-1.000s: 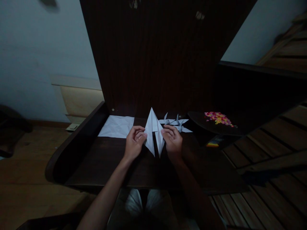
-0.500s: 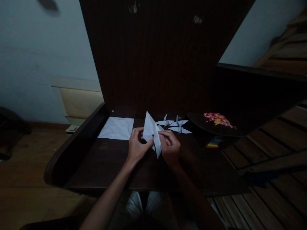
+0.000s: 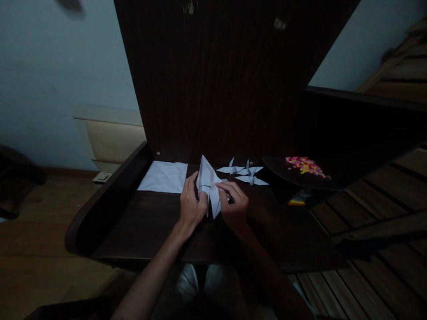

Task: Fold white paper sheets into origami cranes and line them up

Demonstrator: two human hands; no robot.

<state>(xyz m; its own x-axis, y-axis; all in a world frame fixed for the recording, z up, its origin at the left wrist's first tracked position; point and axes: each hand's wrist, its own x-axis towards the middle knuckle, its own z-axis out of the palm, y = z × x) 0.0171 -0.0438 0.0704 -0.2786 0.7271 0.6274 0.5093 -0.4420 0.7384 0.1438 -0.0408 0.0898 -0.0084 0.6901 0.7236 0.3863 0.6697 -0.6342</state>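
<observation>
Between my two hands is a partly folded sheet of white origami paper [image 3: 207,173], its tall point upward and two narrower points downward. My left hand [image 3: 192,202] grips its left side, thumb in front and fingers behind. On the right edge, my right hand [image 3: 234,202] pinches the paper between thumb and fingers. Just beyond my right hand lie several folded white paper cranes [image 3: 251,178], close together. A flat, creased white sheet [image 3: 163,177] rests to the left of my left hand.
The dark wooden surface [image 3: 140,231] has a raised curved side [image 3: 106,204] on the left and a tall panel [image 3: 216,89] behind. At right, a dark ledge [image 3: 276,171] carries a heap of small pink, yellow and red pieces [image 3: 305,165]. Wooden slats [image 3: 360,209] lie beyond it.
My left thumb has moved in against the paper's left side, and the lower part is now split into two points. The view has shifted slightly.
</observation>
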